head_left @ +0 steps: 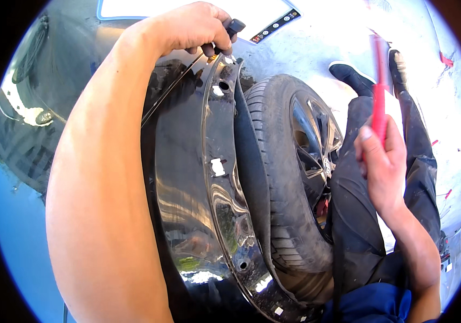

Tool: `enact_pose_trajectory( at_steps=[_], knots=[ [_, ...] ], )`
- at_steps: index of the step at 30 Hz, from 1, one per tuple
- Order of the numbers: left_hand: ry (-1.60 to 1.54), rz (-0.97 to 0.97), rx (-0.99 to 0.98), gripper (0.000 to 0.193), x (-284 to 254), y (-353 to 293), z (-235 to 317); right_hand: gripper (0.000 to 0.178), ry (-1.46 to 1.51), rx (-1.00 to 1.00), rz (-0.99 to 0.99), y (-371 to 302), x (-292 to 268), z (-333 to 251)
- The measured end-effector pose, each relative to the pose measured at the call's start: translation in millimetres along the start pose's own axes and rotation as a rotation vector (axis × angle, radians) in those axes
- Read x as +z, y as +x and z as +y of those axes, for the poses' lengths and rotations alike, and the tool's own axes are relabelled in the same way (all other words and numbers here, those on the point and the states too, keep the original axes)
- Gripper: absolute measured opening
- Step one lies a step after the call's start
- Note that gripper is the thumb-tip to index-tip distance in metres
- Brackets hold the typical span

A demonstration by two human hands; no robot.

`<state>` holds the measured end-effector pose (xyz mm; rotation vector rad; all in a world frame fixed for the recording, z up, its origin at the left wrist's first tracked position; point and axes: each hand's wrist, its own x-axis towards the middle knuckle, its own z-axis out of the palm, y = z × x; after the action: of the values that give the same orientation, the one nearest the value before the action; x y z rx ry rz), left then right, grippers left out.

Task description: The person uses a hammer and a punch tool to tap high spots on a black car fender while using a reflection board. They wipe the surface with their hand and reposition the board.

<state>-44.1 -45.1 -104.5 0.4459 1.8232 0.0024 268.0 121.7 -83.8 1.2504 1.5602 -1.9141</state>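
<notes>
My left arm reaches across the glossy black car fender (179, 185). At the far end of the wheel arch edge, my left hand (195, 27) is closed around a small black part (235, 27) with a blocky end; its kind is not clear. Below that hand, white clips (217, 167) and round holes dot the arch edge. My right hand (384, 161) grips a red-handled tool (379, 110) upright above my legs, apart from the car. The tool's upper end is blurred, so its tip cannot be made out. Between the hands stands the tyre (273, 156) with its spoked wheel (316, 145).
A dark wheel arch liner (252, 177) lies between fender and tyre. My legs in dark trousers (357, 188) stretch out beside the wheel, with dark shoes (351, 78) beyond. A white panel with a blue border (98, 11) is at the top. Red pieces (446, 59) lie on the pale floor.
</notes>
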Motion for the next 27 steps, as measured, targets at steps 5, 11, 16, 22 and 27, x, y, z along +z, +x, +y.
enact_pose_trajectory(
  at_steps=[5,11,16,22,27],
  knots=[
    [0.029,-0.080,-0.002,0.024,-1.6,5.5,-4.2,0.017,-0.364,-0.152,-0.147,-6.3,-1.6,16.6],
    [-0.017,0.003,0.001,0.022,6.1,0.8,-2.5,0.016,0.061,-0.021,0.048,0.7,3.8,0.5],
    [-0.023,-0.077,0.001,0.021,5.6,8.8,-6.9,0.017,-0.494,-0.340,-0.193,-4.4,-4.0,20.8],
    [-0.053,0.014,0.032,0.021,7.0,2.2,0.3,0.017,0.082,0.005,0.021,-6.5,3.2,7.5],
    [-0.060,-0.092,0.002,0.021,7.2,10.0,-7.7,0.022,-0.358,-0.132,-0.204,-5.5,-9.2,14.6]
  ],
)
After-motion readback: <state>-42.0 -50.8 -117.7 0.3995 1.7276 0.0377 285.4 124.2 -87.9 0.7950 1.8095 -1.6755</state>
